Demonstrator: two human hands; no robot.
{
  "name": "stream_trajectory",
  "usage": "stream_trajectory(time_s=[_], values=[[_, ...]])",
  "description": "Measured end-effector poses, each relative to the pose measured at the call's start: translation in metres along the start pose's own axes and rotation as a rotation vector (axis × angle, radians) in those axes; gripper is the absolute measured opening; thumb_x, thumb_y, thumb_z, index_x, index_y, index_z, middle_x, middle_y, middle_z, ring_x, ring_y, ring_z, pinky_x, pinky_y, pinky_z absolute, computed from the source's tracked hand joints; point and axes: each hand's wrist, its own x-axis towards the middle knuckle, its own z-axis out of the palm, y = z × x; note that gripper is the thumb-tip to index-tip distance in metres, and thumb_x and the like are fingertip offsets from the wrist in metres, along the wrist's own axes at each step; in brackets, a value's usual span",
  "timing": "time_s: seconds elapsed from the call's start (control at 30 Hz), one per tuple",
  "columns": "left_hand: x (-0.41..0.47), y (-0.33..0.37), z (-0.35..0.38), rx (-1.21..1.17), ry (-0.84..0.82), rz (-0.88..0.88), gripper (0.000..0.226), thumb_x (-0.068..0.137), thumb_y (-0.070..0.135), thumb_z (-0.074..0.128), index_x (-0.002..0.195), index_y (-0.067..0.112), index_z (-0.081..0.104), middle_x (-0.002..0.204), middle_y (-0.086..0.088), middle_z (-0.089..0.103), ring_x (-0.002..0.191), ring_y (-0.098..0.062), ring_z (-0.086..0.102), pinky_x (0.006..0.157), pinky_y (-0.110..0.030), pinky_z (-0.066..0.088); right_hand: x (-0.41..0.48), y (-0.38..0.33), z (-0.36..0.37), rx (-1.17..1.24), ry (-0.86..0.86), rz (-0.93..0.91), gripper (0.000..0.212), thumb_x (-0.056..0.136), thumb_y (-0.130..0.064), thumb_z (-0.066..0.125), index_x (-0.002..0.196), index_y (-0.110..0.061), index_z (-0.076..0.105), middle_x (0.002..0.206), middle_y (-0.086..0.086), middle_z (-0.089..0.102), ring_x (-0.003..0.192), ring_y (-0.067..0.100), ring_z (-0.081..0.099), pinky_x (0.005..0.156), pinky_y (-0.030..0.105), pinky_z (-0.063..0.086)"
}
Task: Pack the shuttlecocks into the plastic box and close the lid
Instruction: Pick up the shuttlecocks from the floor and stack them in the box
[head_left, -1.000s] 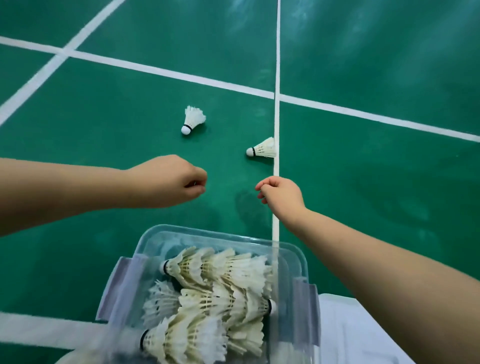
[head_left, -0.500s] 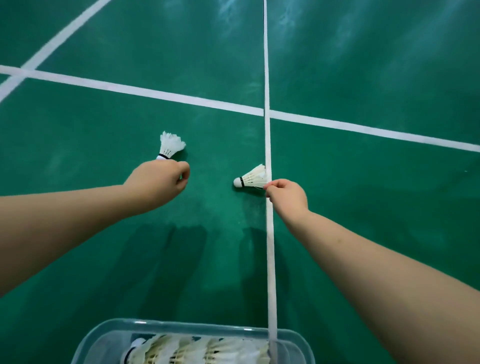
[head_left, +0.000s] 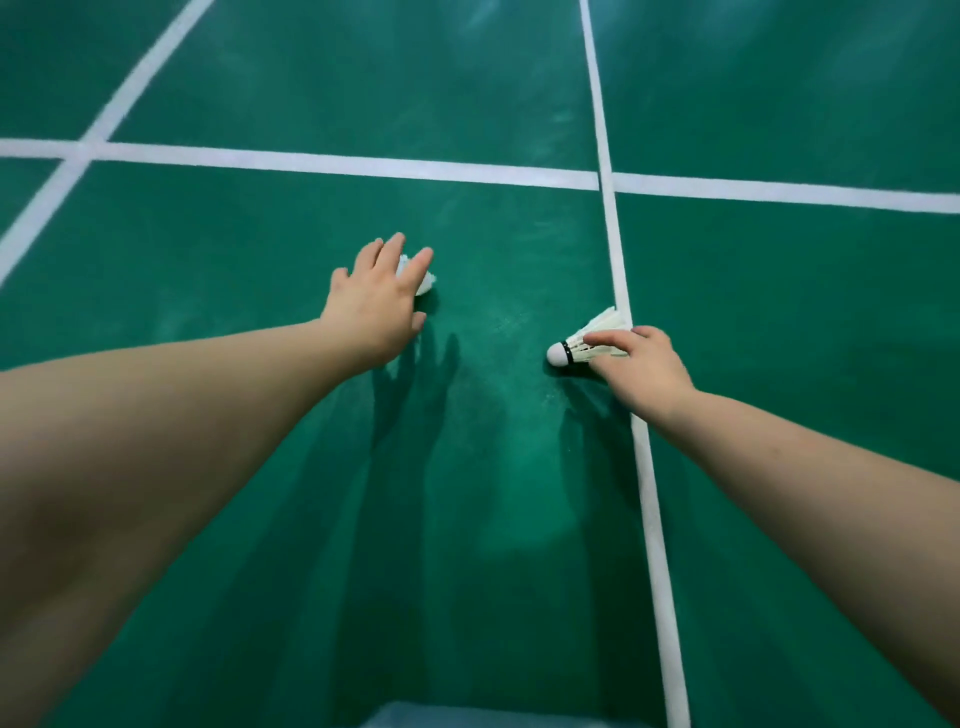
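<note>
- Left hand: fingers straight and spread, held over the left shuttlecock; contact cannot be confirmed.
- Left shuttlecock: on the green court floor, mostly hidden behind the fingers.
- Right hand: pinches the feathers of the right shuttlecock.
- Right shuttlecock: lies on its side, cork pointing left, just beside the white line.
- Plastic box: only a blurred pale edge shows at the near border, well apart from both hands.
</note>
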Motion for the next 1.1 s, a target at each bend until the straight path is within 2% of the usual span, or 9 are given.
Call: stream_trajectory(time_s=[0.1, 0.2, 0.4, 0.53, 0.63, 0.73, 0.9, 1.0, 1.1], values=[[0.009, -0.001, 0.003, -0.037, -0.016, -0.04, 0.067, 0.09, 0.041, 0.047, 0.144, 0.022, 0.013, 0.153, -0.011, 0.017, 0.137, -0.032, 0.02, 0.101, -0.054, 0.032, 0.006, -0.005, -0.006, 0.038, -0.017, -0.028, 0.031, 0.087, -0.019, 0.049, 0.109, -0.03, 0.068, 0.131, 0.002, 0.053, 0.095, 0.018, 0.052, 0.073, 0.024, 0.039], [0.011, 0.001, 0.007, 0.021, -0.043, -0.038, 0.064, 0.089, 0.042, 0.049, 0.141, 0.018, 0.019, 0.14, -0.013, 0.037, 0.124, -0.034, 0.036, 0.093, -0.05, 0.04, 0.007, -0.011, -0.009, 0.017, -0.036, -0.024, 0.027, 0.087, -0.019, 0.05, 0.102, -0.028, 0.07, 0.114, 0.001, 0.064, 0.085, 0.019, 0.054, 0.057, 0.022, 0.039], [0.015, 0.002, 0.007, -0.026, -0.107, -0.1, 0.067, 0.09, 0.04, 0.048, 0.144, 0.027, 0.011, 0.132, -0.02, 0.04, 0.11, -0.04, 0.051, 0.073, -0.04, 0.041, -0.004, -0.014, -0.002, 0.056, -0.067, -0.061, 0.025, 0.089, -0.019, 0.05, 0.101, -0.025, 0.071, 0.093, -0.006, 0.06, 0.075, 0.017, 0.053, 0.069, 0.024, 0.042], [0.026, 0.0, -0.004, 0.103, 0.005, -0.111, 0.074, 0.088, 0.046, 0.05, 0.145, 0.031, 0.007, 0.142, -0.017, 0.026, 0.125, -0.036, 0.032, 0.092, -0.046, 0.039, -0.015, -0.015, 0.005, 0.062, -0.078, -0.09, 0.024, 0.09, -0.021, 0.051, 0.099, -0.023, 0.073, 0.097, -0.007, 0.063, 0.088, 0.015, 0.056, 0.072, 0.023, 0.042], [0.036, -0.005, -0.001, 0.102, -0.159, -0.047, 0.081, 0.084, 0.056, 0.05, 0.146, 0.032, 0.003, 0.154, -0.009, 0.015, 0.141, -0.032, 0.013, 0.104, -0.053, 0.03, -0.02, -0.02, 0.006, 0.089, -0.081, -0.102, 0.022, 0.089, -0.021, 0.053, 0.096, -0.022, 0.074, 0.104, -0.003, 0.068, 0.091, 0.017, 0.059, 0.079, 0.027, 0.047], [0.038, -0.004, 0.005, 0.109, -0.269, -0.006, 0.085, 0.08, 0.055, 0.057, 0.145, 0.027, 0.009, 0.148, -0.01, 0.028, 0.14, -0.031, 0.015, 0.103, -0.053, 0.032, -0.023, -0.026, 0.005, 0.084, -0.071, -0.116, 0.021, 0.088, -0.02, 0.053, 0.093, -0.021, 0.074, 0.105, 0.0, 0.07, 0.095, 0.022, 0.062, 0.077, 0.027, 0.046], [0.029, -0.002, 0.005, 0.163, -0.182, 0.09, 0.032, 0.086, 0.028, 0.056, 0.108, 0.005, 0.051, 0.113, -0.016, 0.054, 0.107, -0.039, 0.046, 0.086, -0.045, 0.046, -0.029, -0.029, 0.004, 0.094, -0.08, -0.127, 0.021, 0.087, -0.018, 0.054, 0.089, -0.012, 0.074, 0.104, 0.006, 0.071, 0.095, 0.029, 0.062, 0.072, 0.03, 0.047], [0.021, -0.001, 0.006, 0.173, -0.129, 0.174, 0.013, 0.087, 0.016, 0.048, 0.091, 0.005, 0.054, 0.099, -0.018, 0.059, 0.093, -0.039, 0.055, 0.08, -0.044, 0.049, -0.032, -0.027, 0.005, 0.127, -0.069, -0.106, 0.019, 0.086, -0.019, 0.056, 0.09, -0.02, 0.075, 0.095, -0.002, 0.069, 0.084, 0.018, 0.059, 0.072, 0.025, 0.043], [0.011, 0.006, 0.01, 0.186, -0.121, 0.248, 0.016, 0.089, 0.022, 0.05, 0.095, 0.007, 0.052, 0.101, -0.015, 0.058, 0.098, -0.036, 0.051, 0.086, -0.046, 0.047, -0.036, -0.026, 0.003, 0.134, -0.035, -0.098, 0.017, 0.085, -0.019, 0.059, 0.088, -0.023, 0.075, 0.085, -0.006, 0.065, 0.083, 0.015, 0.059, 0.071, 0.024, 0.045]])
